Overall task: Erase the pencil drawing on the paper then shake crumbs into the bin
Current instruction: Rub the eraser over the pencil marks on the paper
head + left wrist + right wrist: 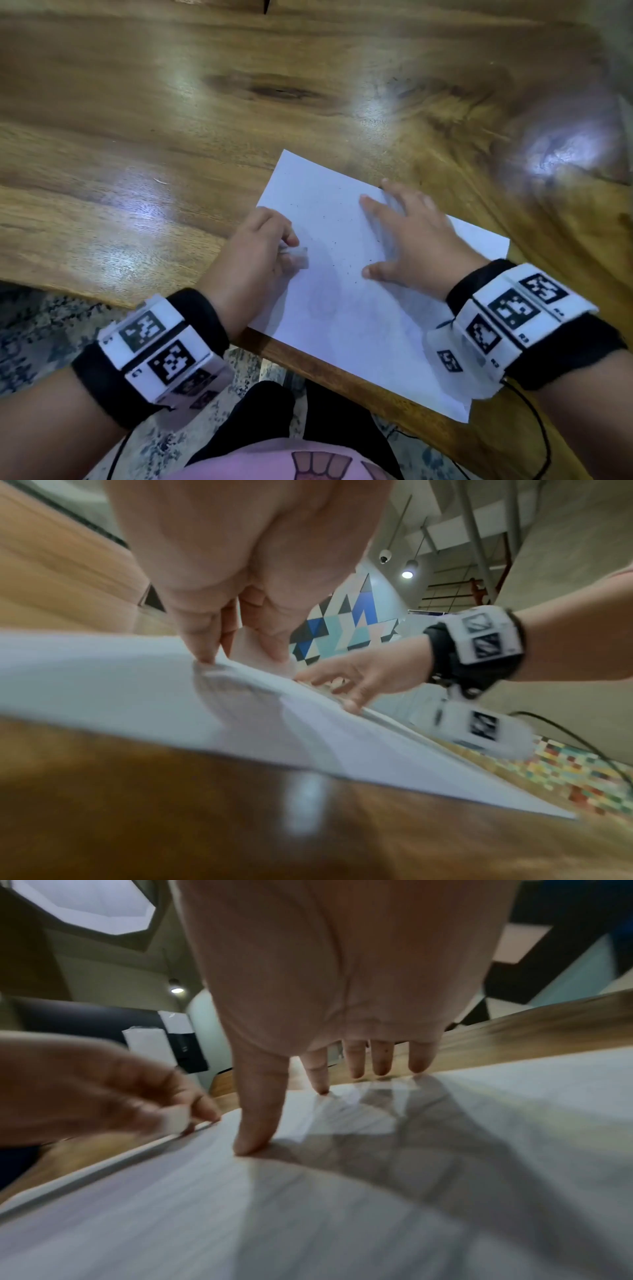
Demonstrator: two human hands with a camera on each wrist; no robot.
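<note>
A white sheet of paper (346, 308) lies at the near edge of the wooden table (171, 120), with dark eraser crumbs (342, 253) scattered over its middle. My left hand (260, 250) pinches a small white eraser (296, 255) at the paper's left edge; the eraser (176, 1119) also shows between those fingers in the right wrist view. My right hand (407, 240) lies flat with spread fingers on the paper's right part, pressing it down. In the left wrist view the left hand (236, 631) touches the paper (137, 691), and the eraser (251, 647) peeks out between finger and thumb.
The table's front edge (342, 370) runs just under the paper. Below it are a patterned rug (41, 329) and my lap in dark trousers (260, 411). Cables hang from both wrist bands. No bin is in view.
</note>
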